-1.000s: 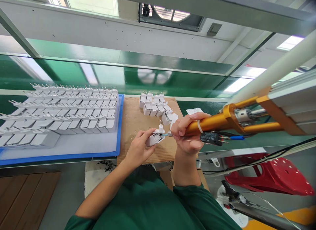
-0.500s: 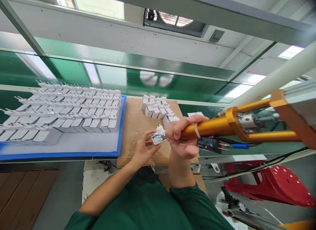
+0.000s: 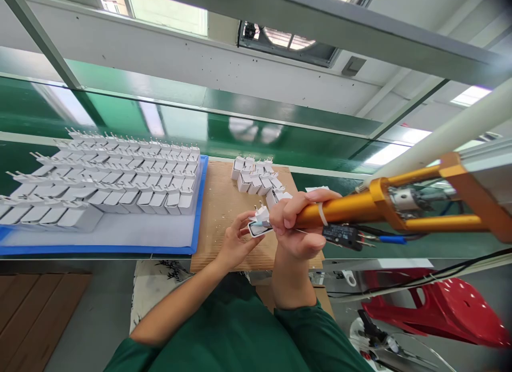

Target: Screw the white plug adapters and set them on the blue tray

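plug casing (image 3: 264,233) pinched in the left hand (image 3: 235,245), at the tool's (image 3: 344,212) tip (image 3: 262,223).

left thumb and fingers close about it; it lies near their ends, open, its pinned cover (image 3: 262,214) tipped up. right hand (image 3: 298,220) wraps round the tool, whose pale blue tip sits at the casing's mouth, contact hard to tell. the step looks like tool work at that opening; the next move seems to call for a steady left pinch and careful right-hand aim. beyond, more casings (image 3: 255,181) stand on cardboard (image 3: 220,201); left of that, rows of casings (image 3: 132,196) stand in the tray (image 3: 196,228).
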Demonstrator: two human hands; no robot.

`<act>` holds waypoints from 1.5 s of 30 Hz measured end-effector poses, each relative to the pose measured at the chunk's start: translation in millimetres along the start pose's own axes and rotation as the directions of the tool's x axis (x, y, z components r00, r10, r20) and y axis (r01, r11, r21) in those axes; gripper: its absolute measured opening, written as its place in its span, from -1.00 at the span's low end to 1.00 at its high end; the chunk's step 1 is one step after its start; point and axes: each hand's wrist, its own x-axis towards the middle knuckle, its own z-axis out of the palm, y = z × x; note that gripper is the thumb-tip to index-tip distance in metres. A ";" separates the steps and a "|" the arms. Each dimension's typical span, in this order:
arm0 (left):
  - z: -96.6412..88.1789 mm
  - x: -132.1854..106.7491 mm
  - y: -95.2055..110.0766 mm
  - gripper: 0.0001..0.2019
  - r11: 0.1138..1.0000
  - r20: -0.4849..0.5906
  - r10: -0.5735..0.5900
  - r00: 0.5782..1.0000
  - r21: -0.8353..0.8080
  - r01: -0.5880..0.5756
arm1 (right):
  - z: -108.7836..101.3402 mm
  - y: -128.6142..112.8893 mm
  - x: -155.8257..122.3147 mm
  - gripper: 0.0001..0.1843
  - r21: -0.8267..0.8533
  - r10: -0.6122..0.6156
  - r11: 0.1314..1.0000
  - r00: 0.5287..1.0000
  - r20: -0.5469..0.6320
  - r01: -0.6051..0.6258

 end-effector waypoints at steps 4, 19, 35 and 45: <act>1.4 1.0 -2.5 -0.48 1.000 -0.015 0.007 1.000 -0.023 -0.007 | 0.9 -1.3 -0.1 -0.55 -0.003 -0.001 1.000 1.000 -0.006 0.001; 0.5 0.6 -1.0 -0.49 0.999 -0.022 0.026 0.999 -0.021 -0.027 | 1.1 -2.6 -0.9 -0.53 -0.029 -0.010 1.000 1.000 -0.013 0.009; 0.3 -0.9 1.0 -0.52 1.000 -0.027 0.024 0.999 0.010 -0.023 | 0.6 -3.0 0.1 -0.54 -0.057 -0.020 0.998 1.000 -0.012 0.020; -3.0 -4.2 2.5 -0.53 0.997 -0.025 0.041 0.999 0.074 -0.039 | -2.6 -4.1 0.2 -0.54 -0.053 -0.006 0.999 1.000 0.003 0.006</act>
